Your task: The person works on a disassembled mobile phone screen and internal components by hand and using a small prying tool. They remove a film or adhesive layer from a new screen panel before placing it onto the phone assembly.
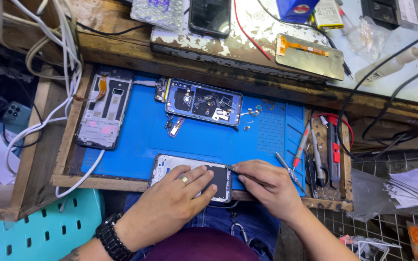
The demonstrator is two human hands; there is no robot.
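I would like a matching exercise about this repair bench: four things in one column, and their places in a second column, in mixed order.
Things:
1. phone frame
2. opened blue phone
3. tweezers
4. red-handled tools

Places:
A. in the wooden tray to the right of the blue mat
B. at the far edge of the mat, with its inner parts showing
C. in the right hand, tip at the frame's edge
D. at the near edge of the mat, under the left hand

Pairs: 1-D, 2-B, 3-C, 4-A
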